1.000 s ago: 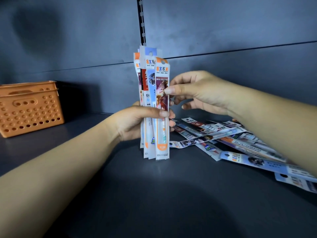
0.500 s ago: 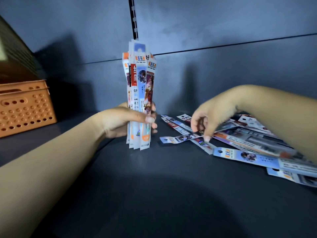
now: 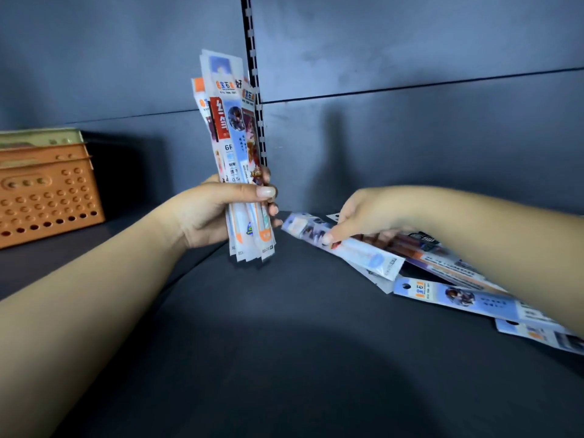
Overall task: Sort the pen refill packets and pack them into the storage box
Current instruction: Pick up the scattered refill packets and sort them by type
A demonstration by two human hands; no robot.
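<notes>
Over the dark shelf (image 3: 284, 358), right hand (image 3: 366, 216) now apparently lifts a packet (image 3: 347, 248).

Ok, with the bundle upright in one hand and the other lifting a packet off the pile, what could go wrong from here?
1. The left hand grips the bundle of refill packets only near its lower end; the fanned tops could splay or slip out.
2. The right hand pinches one blue packet overlapping the loose pile; lifting may drag neighbours.
3. The orange basket sits far left, so the carry is long.

Your two forearms are bare, with no sleeves, watch or rings showing. Your left hand (image 3: 208, 213) and right hand (image 3: 363, 216) have short, pale-polished nails.
</notes>
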